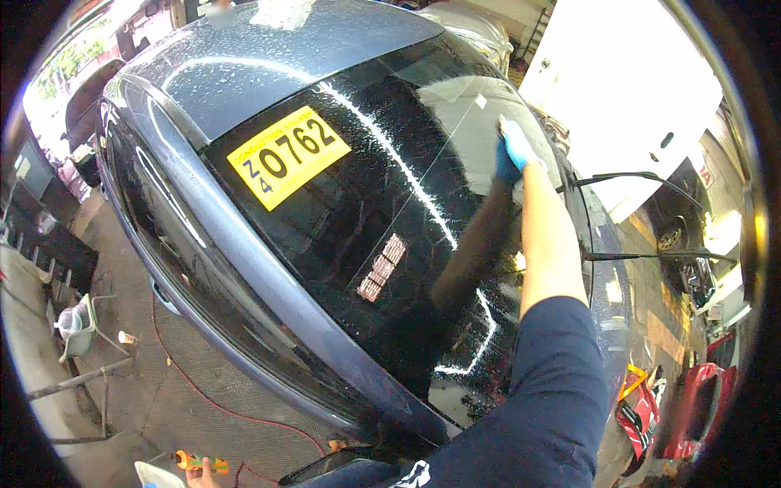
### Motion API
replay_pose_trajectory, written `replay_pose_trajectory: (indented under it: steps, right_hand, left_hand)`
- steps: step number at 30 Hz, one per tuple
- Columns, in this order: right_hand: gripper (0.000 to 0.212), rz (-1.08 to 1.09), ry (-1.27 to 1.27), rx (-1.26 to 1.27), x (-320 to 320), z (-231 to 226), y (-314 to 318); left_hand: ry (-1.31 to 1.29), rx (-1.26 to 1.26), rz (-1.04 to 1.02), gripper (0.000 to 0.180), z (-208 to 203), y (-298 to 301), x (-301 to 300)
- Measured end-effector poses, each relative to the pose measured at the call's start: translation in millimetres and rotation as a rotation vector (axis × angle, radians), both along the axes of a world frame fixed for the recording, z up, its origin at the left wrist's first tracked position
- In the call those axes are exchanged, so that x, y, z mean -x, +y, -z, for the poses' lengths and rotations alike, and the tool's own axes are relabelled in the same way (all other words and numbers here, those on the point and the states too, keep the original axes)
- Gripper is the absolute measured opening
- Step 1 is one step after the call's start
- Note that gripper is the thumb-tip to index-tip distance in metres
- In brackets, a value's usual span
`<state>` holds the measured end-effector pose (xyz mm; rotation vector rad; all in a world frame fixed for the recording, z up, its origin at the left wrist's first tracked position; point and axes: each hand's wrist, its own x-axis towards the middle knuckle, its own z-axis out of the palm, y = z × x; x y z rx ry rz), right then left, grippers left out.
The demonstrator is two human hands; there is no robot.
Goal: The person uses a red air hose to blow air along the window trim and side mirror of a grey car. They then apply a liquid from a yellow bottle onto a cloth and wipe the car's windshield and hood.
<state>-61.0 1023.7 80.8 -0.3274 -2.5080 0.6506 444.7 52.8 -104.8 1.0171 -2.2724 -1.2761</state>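
My right arm reaches across the wet windshield of a dark blue-grey car. At its far end my right hand presses on the glass, closed over a light-blue cloth. The fingers are partly hidden, and the glass mirrors the hand and arm. Low at the left edge, beside the car, my left hand grips an orange bottle. A yellow placard with large black characters lies on the upper left of the windshield. Below it is a pinkish sticker.
Wiper arms stand raised off the glass on the right. Water drops cover the car roof. A red hose runs over the floor near a pale chair. Red car parts lie at the lower right, near a white panel.
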Motion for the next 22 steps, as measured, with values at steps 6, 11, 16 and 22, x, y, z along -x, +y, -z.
replay_pose_trajectory:
  steps: [6,11,16,22]
  right_hand:
    - [0.071,0.308,-0.185,0.859,-115,89,118]
    - [0.066,0.093,-0.038,0.024,-45,18,57]
    - [0.062,-0.032,-0.075,-0.199,57,-86,-231]
    - [0.071,-0.308,0.104,-0.302,85,-107,-292]
  left_hand:
    - [0.040,-0.126,0.076,0.034,88,-27,-3]
    - [0.144,-0.160,0.085,0.025,92,-34,6]
    - [0.119,-0.024,0.038,0.032,32,-59,-15]
    - [0.108,-0.133,0.189,0.032,49,-89,24]
